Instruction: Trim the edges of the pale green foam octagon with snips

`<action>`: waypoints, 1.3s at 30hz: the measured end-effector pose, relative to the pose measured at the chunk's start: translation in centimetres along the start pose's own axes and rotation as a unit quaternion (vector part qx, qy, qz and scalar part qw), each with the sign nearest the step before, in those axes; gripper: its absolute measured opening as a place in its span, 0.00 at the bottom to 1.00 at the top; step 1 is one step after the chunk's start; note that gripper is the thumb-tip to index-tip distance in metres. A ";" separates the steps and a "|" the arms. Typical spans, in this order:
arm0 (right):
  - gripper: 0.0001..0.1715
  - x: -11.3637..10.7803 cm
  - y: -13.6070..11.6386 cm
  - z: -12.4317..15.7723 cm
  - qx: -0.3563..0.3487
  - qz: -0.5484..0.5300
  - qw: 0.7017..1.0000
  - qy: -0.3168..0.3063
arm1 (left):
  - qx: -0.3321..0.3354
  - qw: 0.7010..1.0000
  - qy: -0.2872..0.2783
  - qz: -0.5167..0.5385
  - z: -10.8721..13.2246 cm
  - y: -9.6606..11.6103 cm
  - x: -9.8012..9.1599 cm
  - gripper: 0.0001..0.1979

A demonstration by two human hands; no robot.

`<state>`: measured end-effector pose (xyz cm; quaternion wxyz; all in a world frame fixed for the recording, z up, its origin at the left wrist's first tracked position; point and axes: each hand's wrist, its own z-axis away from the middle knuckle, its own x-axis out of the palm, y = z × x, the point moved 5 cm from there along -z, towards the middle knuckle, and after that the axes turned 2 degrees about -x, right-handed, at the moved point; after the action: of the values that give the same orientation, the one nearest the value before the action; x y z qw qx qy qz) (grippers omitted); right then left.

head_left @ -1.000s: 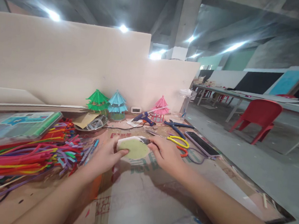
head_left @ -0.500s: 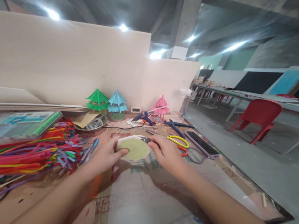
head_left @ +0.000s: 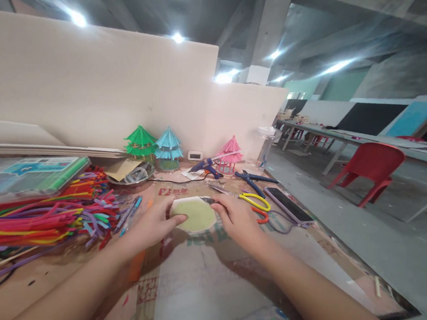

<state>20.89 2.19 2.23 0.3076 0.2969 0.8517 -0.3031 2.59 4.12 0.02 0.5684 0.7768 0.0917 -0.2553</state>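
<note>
A pale green foam piece with a white edge lies on the brown table between my hands. My left hand pinches its left side, thumb on top. My right hand is closed at its right edge and grips a small dark-tipped tool whose end rests at the piece's far edge; I cannot name the tool.
A heap of coloured pipe cleaners and a plastic case fill the left. Green, blue and pink paper pagodas, a blue glue gun, pliers, yellow scissors and a phone lie beyond. A red chair stands at right.
Both hands and the foam piece have stayed almost still; the view has shifted slightly.
</note>
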 end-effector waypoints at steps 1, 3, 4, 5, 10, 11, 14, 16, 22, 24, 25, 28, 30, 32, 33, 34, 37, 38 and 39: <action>0.13 0.0 0.0 0.0 0.003 -0.006 1.000 0.002 | 0.000 1.000 0.000 -0.002 0.0 -0.1 0.0 0.10; 0.13 -0.1 0.2 -0.1 0.017 -0.021 1.000 0.009 | 0.003 1.000 0.004 -0.007 -0.1 -0.2 -0.2 0.10; 0.13 -0.2 0.4 -0.1 0.031 -0.028 0.999 0.014 | 0.007 1.000 0.007 -0.010 -0.1 -0.3 -0.3 0.11; 0.12 -0.3 0.6 -0.2 0.046 -0.033 0.998 0.019 | 0.011 1.000 0.009 -0.011 -0.2 -0.3 -0.4 0.12; 0.13 -0.3 1.6 -0.4 0.078 -0.044 0.996 0.012 | 0.021 1.000 0.019 -0.005 -0.4 -0.4 -0.9 0.16; 0.12 -0.3 1.6 -0.3 0.074 -0.045 0.996 0.009 | 0.020 1.000 0.020 -0.004 -0.4 -0.4 -1.0 0.17; 0.12 -0.1 1.5 -0.2 0.060 -0.040 0.997 -0.002 | 0.021 0.999 0.028 -0.005 -0.5 -0.2 -1.2 0.17; 0.12 0.0 1.4 -0.2 0.052 -0.036 0.998 -0.004 | 0.030 0.999 0.035 -0.010 -0.5 -0.1 -1.3 0.15; 0.12 -0.1 0.8 -0.1 0.013 -0.041 0.999 -0.001 | 0.043 0.997 0.034 -0.050 -0.5 -0.3 -1.3 0.10; 0.12 -0.1 0.8 -0.1 0.002 -0.043 0.999 0.003 | 0.044 0.997 0.035 -0.058 -0.5 -0.2 -1.3 0.10; 0.12 -0.1 0.7 -0.1 -0.002 -0.043 0.999 0.004 | 0.043 0.997 0.036 -0.059 -0.5 -0.1 -1.4 0.10; 0.13 0.0 0.7 -0.1 -0.005 -0.042 0.999 -0.001 | 0.040 0.996 0.036 -0.066 -0.4 0.2 -1.3 0.09; 0.13 0.1 0.6 -0.1 -0.003 -0.044 0.999 -0.009 | 0.040 0.996 0.030 -0.076 -0.3 0.4 -1.2 0.08; 0.13 0.2 0.5 -0.1 -0.001 -0.050 0.999 -0.021 | 0.039 0.995 0.029 -0.087 -0.3 0.3 -1.2 0.07; 0.13 0.3 0.4 -0.1 0.002 -0.053 0.998 -0.028 | 0.039 0.995 0.031 -0.092 -0.3 0.3 -1.2 0.06; 0.13 0.4 0.4 -0.1 0.006 -0.055 0.998 -0.033 | 0.039 0.994 0.033 -0.096 -0.3 0.2 -1.2 0.05; 0.13 0.6 0.5 0.1 0.019 -0.063 0.997 -0.041 | 0.040 0.993 0.039 -0.106 -0.4 -0.1 -1.4 0.04; 0.13 0.7 0.5 0.2 0.022 -0.065 0.997 -0.041 | 0.039 0.993 0.040 -0.106 -0.4 -0.2 -1.4 0.04; 0.13 0.7 0.6 0.2 0.023 -0.068 0.997 -0.042 | 0.038 0.993 0.040 -0.103 -0.3 -0.3 -1.4 0.05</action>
<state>20.91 2.64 1.40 0.3146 0.2326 0.8491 -0.3549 1.40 4.74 0.56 0.5049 0.7940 0.1843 -0.2841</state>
